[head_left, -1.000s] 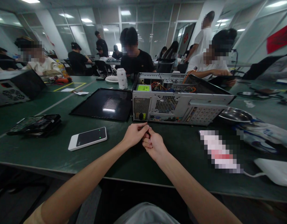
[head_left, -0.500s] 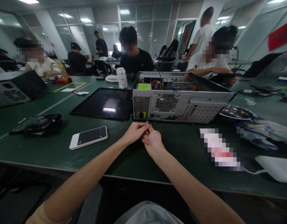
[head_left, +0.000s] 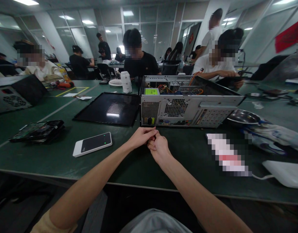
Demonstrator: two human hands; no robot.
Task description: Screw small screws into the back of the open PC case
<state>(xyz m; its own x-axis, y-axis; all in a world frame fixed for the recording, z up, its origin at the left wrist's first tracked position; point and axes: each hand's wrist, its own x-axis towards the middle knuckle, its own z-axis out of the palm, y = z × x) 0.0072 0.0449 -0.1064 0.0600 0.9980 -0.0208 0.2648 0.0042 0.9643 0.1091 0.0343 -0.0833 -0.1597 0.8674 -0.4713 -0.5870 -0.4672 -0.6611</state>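
My left hand (head_left: 142,136) and my right hand (head_left: 160,143) meet above the table, just in front of a computer case (head_left: 176,111). The fingers of both are closed and pressed together at the tips. Whatever may be between them is hidden. The case lies on its side, its open top showing cables and a power supply with a green label (head_left: 151,91); its rear panel faces me. A black side panel (head_left: 97,108) lies flat to the left of the case. Nearer my left forearm is a white device with a dark screen (head_left: 93,144).
Stacked hard drives (head_left: 39,129) lie far left, near another computer case (head_left: 11,94). To the right are a blurred-out phone-like thing (head_left: 227,155), a metal bowl (head_left: 244,117), gloves (head_left: 272,137) and a white box with a cable (head_left: 284,174). Several people sit across the table.
My hands stay closed together in nearly the same place. The view shifts a little, and the left end of the computer case appears slightly farther right.
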